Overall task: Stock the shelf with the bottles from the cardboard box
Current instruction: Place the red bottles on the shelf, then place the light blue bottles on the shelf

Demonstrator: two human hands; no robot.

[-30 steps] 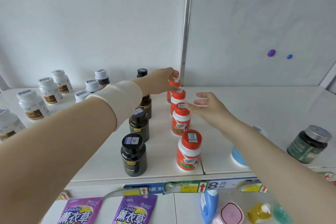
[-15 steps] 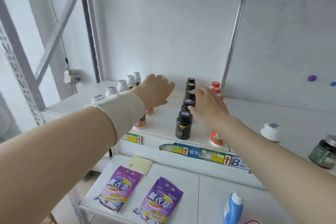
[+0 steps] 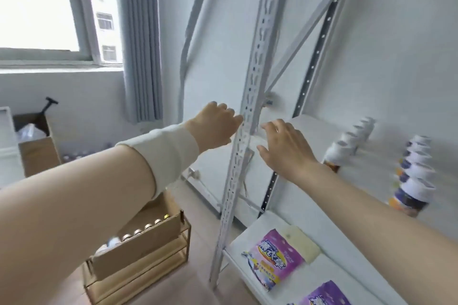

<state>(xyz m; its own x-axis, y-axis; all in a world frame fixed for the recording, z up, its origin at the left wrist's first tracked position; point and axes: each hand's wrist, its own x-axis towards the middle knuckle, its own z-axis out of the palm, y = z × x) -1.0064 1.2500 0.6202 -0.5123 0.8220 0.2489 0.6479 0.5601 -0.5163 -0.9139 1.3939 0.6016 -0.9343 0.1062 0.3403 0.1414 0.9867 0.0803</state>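
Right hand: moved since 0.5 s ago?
Yes. The right hand has pulled left: earlier on the dark bottles, now left of the white-capped bottles, by the shelf upright.

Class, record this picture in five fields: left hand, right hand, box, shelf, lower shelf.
Left hand: empty, beside the post
Right hand: empty, fingers spread
Box: on a wooden rack, holds bottles
Shelf: two rows of white-capped bottles
Lower shelf: purple packets

Slotted shelf post (image 3: 259, 57) (brace (image 3: 306, 35) behind) ahead
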